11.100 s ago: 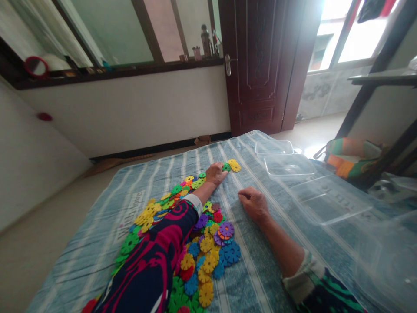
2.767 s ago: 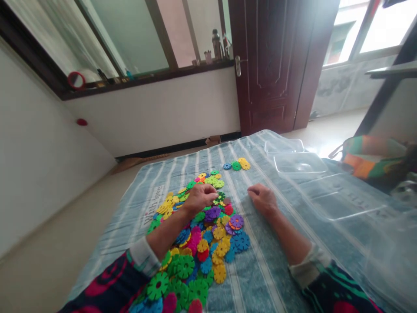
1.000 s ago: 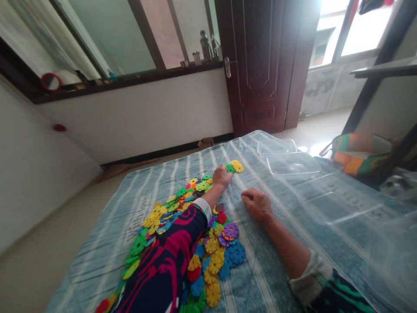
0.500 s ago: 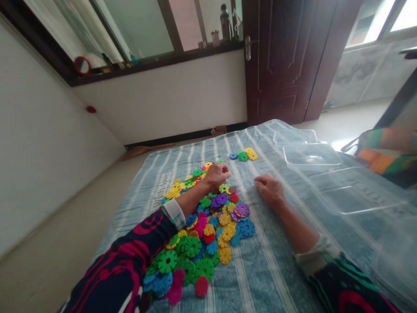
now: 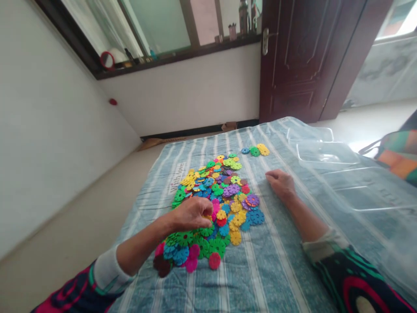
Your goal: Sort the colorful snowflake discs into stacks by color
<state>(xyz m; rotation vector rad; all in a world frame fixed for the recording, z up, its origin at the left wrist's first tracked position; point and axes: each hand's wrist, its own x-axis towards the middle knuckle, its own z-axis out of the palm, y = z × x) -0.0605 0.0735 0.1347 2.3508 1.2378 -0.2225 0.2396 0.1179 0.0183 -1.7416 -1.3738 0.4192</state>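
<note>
Compared with 0.5 s ago, the left hand (image 5: 195,213) has moved from the far part of the heap of notched discs (image 5: 230,190) to its near left part; the right hand (image 5: 282,184) stays on the striped cloth (image 5: 260,278), right of the heap. The left hand curls above the discs, a bit of yellow at its fingertips; whether it grips that, I cannot tell. The right hand is folded in a loose fist. The heap's long axis runs from near left to far right; its overlapping discs cannot be counted. Beyond it, a short row runs left to right: 1 blue disc (image 5: 245,151), 1 green disc (image 5: 254,151) and apparently 2 overlapping yellow discs (image 5: 264,150). At right are at least 3 clear containers (image 5: 327,164).
</note>
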